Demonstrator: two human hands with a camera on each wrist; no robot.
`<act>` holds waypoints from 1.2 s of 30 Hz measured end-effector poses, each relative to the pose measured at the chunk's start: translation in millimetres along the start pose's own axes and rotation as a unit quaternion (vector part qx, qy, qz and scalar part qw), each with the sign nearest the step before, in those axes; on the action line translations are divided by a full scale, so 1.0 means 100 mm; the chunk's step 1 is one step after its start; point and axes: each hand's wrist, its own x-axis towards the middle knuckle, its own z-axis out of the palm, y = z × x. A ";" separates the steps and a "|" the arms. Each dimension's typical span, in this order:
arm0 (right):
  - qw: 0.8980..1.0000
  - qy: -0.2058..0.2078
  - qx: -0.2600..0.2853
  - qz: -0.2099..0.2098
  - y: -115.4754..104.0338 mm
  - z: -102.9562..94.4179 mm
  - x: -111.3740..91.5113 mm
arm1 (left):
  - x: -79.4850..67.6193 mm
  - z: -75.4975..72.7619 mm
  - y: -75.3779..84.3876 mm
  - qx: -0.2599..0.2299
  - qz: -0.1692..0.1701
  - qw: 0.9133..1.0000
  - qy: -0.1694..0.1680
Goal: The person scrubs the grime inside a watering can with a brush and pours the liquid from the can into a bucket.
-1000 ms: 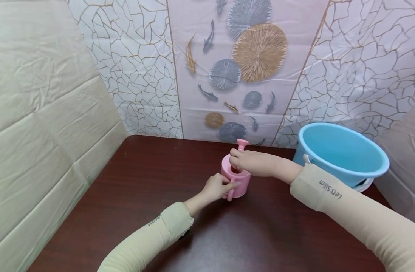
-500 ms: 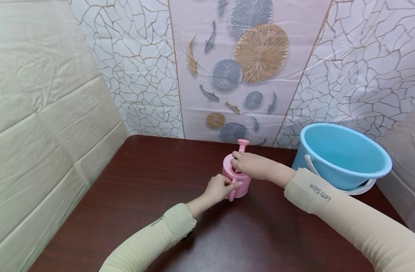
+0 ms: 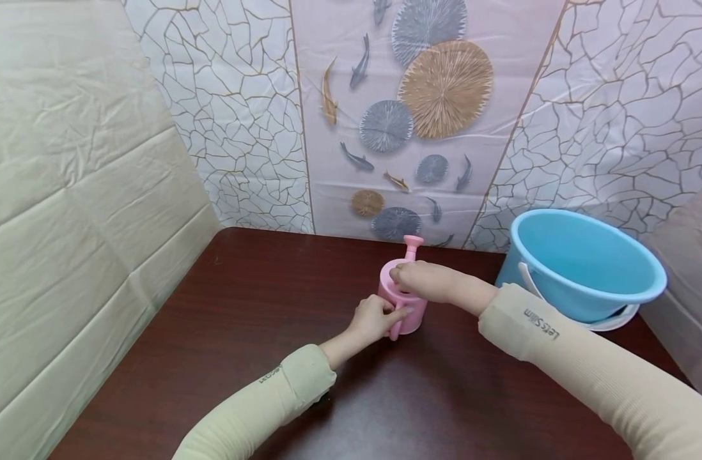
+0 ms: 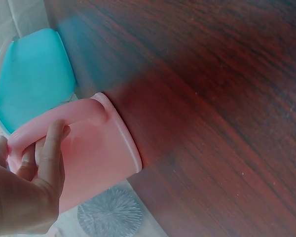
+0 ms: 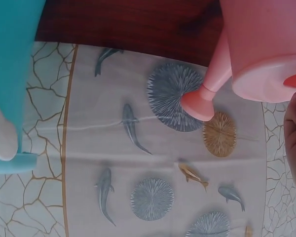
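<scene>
A pink watering can [image 3: 411,314] stands upright on the dark wooden table [image 3: 293,287], its spout toward the back wall. In the left wrist view, my left hand [image 4: 32,190] grips the can's handle [image 4: 59,118], fingers curled round it. My right hand [image 3: 422,280] is over the top of the can with its fingertips at the round opening [image 5: 293,80]. The fingertips are mostly hidden by the hand itself, and I cannot tell whether they pinch something. In the right wrist view, only a part of the right hand shows at the right edge.
A light blue bucket [image 3: 509,265] with a white handle [image 3: 529,280] stands at the back right of the table, near the right forearm. Patterned cloth [image 3: 351,191] covers the back wall, and beige cloth [image 3: 69,223] hangs along the left side.
My right hand has tucked its fingers down farther at the can's opening. My left hand stays on the handle. The whole head view has shifted slightly.
</scene>
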 end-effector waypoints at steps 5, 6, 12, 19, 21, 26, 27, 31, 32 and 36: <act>0.998 0.027 0.043 0.021 -0.01 0.01 0.04 | 0.00 0.00 0.01 -0.016 -0.005 1.000 -0.004; 0.998 0.035 0.044 0.023 -0.02 0.02 0.05 | 0.00 0.00 0.01 -0.016 -0.006 1.000 -0.005; 0.993 0.076 0.056 0.065 -0.07 0.05 0.08 | 0.01 0.00 0.02 -0.012 -0.002 1.000 -0.015; 0.992 0.070 0.037 0.095 -0.12 0.03 0.08 | 0.02 0.01 0.02 -0.030 -0.015 0.999 -0.023; 0.993 0.065 0.044 0.088 -0.11 0.00 0.07 | 0.02 0.02 0.02 -0.032 -0.016 0.999 -0.025; 0.994 0.058 0.070 0.062 -0.05 -0.11 0.04 | 0.02 0.03 0.03 -0.027 -0.015 0.999 -0.031; 0.994 0.059 0.073 0.055 -0.03 -0.14 0.04 | 0.03 0.03 0.03 -0.027 -0.016 0.999 -0.033; 0.994 0.063 0.088 0.035 0.03 -0.24 0.03 | 0.04 0.02 0.04 -0.030 -0.021 0.999 -0.040; 0.993 0.062 0.097 0.036 0.04 -0.25 0.04 | 0.04 0.02 0.04 -0.032 -0.023 0.998 -0.043; 0.991 0.052 0.113 0.043 0.05 -0.19 0.04 | 0.02 0.00 0.05 -0.035 -0.014 0.998 -0.044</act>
